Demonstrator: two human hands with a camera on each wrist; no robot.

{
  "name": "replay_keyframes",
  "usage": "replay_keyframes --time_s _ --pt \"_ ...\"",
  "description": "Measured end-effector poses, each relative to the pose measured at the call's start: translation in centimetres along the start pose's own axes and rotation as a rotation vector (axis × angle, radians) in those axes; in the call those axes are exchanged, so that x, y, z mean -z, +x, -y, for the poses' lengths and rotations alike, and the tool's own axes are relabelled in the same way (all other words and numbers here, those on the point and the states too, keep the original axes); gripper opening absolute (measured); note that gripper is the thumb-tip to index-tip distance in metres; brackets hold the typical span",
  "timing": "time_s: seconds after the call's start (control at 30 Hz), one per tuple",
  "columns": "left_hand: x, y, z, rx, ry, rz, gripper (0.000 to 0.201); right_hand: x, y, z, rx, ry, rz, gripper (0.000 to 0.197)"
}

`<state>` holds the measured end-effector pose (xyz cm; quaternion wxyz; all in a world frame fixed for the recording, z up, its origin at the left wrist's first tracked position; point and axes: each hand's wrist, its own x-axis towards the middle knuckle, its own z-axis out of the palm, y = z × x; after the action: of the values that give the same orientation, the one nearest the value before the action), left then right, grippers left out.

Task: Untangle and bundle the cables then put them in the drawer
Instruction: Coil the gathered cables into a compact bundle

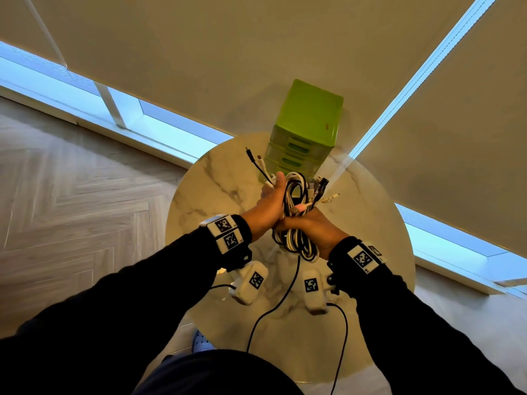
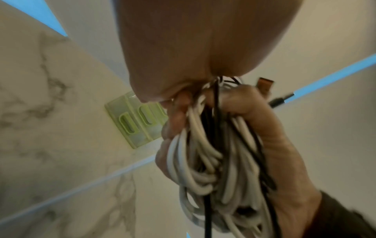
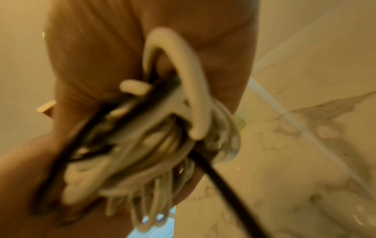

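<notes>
A bundle of white and black cables (image 1: 296, 195) is held above the round marble table (image 1: 216, 178), between both hands. My left hand (image 1: 271, 201) grips its upper left side, thumb up along the loops. Lower down, my right hand (image 1: 310, 226) is curled round the middle. Coiled loops (image 1: 302, 249) sag below the right hand, and one black cable (image 1: 285, 295) trails down over the table. Plug ends (image 1: 323, 185) stick out at the top. The left wrist view shows the bundle (image 2: 203, 161) in the right hand's (image 2: 264, 128) curled fingers. The right wrist view shows blurred cables (image 3: 142, 136). The green drawer unit (image 1: 308, 121) stands behind, its drawers closed.
The drawer unit sits at the table's far edge against beige roller blinds (image 1: 256, 52). Wood floor (image 1: 71, 181) lies to the left of the table. White wrist cameras (image 1: 252, 280) with their own black leads hang under both forearms. A shoe (image 1: 201, 342) shows below the table's near edge.
</notes>
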<state>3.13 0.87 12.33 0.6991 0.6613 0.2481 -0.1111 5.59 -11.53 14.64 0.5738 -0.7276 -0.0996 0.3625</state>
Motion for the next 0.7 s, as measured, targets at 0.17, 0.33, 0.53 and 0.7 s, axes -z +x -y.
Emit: replay_keyframes --time_s 0.17,0.33,0.53,0.7 --pt "0.3 0.2 0.1 0.006 -0.042 0.12 0.097 0.2 -0.3 -0.3 0.023 0.064 -0.008 0.032" --pt "1.2 -0.4 0.3 -0.059 -0.024 0.173 0.079 0.1 0.4 -0.6 0.013 -0.087 -0.158 0.013" --pt "2.9 -0.8 1.5 -0.27 0.112 0.044 0.025 1.4 1.2 -0.8 -0.037 0.036 -0.264 0.011" --pt "3.7 -0.4 2.2 -0.274 0.022 -0.095 0.049 1.4 0.6 -0.3 -0.035 0.062 -0.192 0.012"
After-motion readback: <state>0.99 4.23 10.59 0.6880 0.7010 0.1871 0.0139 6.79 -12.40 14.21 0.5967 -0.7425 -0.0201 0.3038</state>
